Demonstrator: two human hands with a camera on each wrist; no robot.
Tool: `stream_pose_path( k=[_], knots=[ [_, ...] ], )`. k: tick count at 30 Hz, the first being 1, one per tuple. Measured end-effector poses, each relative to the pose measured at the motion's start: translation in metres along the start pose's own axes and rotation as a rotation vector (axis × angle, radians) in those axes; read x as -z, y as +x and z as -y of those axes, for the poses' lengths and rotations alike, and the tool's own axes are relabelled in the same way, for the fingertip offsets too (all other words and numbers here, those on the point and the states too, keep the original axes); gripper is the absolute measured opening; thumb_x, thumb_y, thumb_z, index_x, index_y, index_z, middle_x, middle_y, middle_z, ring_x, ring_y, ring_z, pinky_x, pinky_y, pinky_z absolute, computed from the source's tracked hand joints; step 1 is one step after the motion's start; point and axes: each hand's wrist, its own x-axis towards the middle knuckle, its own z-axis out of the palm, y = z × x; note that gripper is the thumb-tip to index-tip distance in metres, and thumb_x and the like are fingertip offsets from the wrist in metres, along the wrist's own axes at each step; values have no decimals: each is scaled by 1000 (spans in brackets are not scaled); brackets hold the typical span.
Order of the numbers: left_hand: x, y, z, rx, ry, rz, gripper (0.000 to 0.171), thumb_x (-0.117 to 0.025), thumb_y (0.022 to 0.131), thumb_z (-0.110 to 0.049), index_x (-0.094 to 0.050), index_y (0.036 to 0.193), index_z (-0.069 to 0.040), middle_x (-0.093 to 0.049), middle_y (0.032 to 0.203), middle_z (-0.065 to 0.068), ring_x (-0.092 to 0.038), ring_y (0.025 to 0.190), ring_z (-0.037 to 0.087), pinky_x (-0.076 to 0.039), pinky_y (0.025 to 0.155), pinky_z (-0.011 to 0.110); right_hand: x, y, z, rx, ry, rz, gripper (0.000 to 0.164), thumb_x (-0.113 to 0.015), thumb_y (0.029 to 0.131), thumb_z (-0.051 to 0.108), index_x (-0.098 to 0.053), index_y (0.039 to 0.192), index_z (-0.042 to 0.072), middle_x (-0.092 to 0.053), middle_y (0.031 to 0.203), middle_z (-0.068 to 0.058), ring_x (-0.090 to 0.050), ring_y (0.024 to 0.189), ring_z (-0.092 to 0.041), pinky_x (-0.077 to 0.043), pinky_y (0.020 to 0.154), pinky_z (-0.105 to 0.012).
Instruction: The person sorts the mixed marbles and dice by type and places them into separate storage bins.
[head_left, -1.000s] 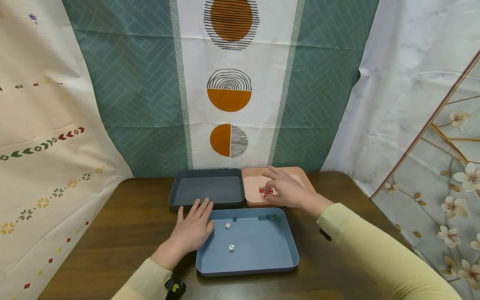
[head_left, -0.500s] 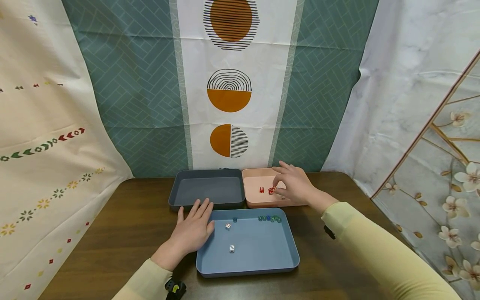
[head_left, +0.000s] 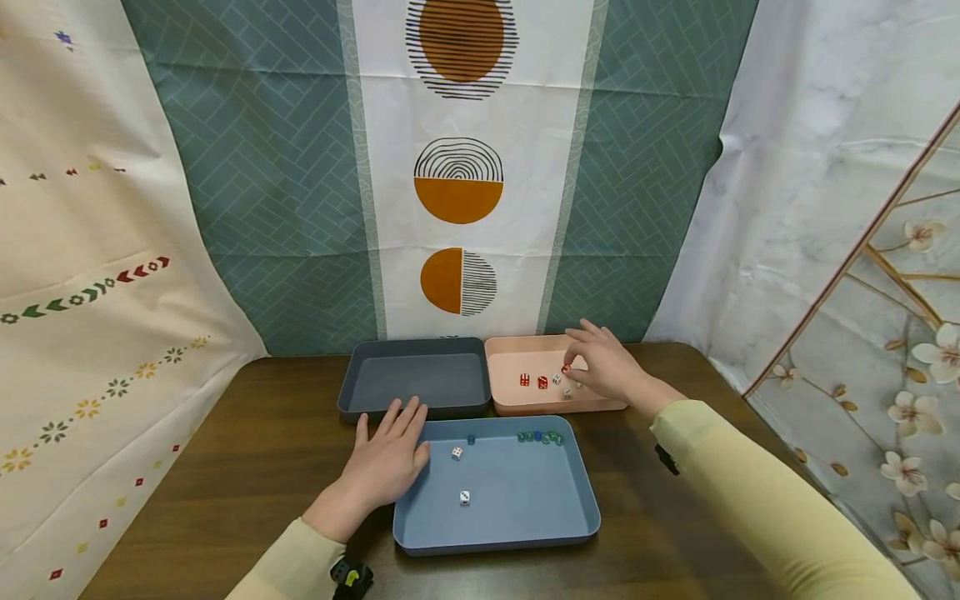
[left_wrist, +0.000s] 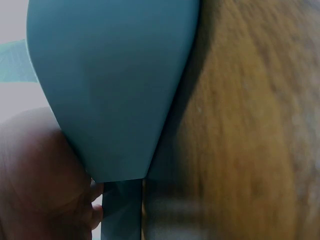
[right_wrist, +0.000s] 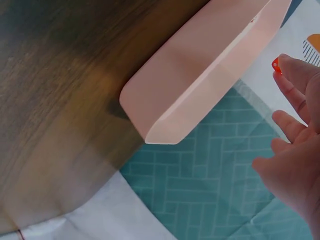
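My right hand [head_left: 606, 367] is over the pink tray [head_left: 510, 410]. Thumb and index finger pinch a red die [right_wrist: 276, 65], while the other fingers extend away from it. Two more red dice lie in that tray, one [head_left: 524, 380] left of the other [head_left: 542, 382]. Several whitish dice [head_left: 557, 379] sit beside and below the hand, one partly hidden. My left hand [head_left: 386, 458], fingers spread and straight, rests at the left rim of the blue tray [head_left: 495, 548]. Inside the blue tray are two white dice, one [head_left: 457, 453] behind the other [head_left: 465, 498].
Behind the left hand stands a dark grey tray [head_left: 420, 377], beside the pink one. A row of small green and blue glassy pieces [head_left: 545, 437] lies along the blue tray's back wall, with a single blue piece [head_left: 471, 439] further left. A patterned cloth [head_left: 285, 208] hangs behind the wooden table [head_left: 247, 450].
My right hand has shifted rightward across the pink tray with the red die, uncovering the two other red dice and some whitish ones. The left hand stays in place.
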Motion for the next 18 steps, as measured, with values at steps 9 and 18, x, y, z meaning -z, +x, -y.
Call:
stream_pose_path(
  k=[9, 18],
  knots=[
    [-1, 0, 1, 3, -2, -2, 65, -55, 116, -35, -38, 172, -6, -29, 181, 13, -19, 168, 40, -7, 124, 82, -1, 1, -9, -43, -1, 10, 6, -86, 98, 16, -80, 98, 13, -52, 163, -27, -27, 162, -52, -21, 128, -72],
    [0, 0, -1, 9, -2, 2, 66, -55, 116, -35, -38, 172, -6, -28, 181, 13, -19, 168, 40, -7, 124, 82, -3, 0, -20, -102, -57, 15, 6, -83, 99, 16, -80, 97, 12, -53, 161, -29, -30, 160, -53, -22, 128, -71]
  ],
)
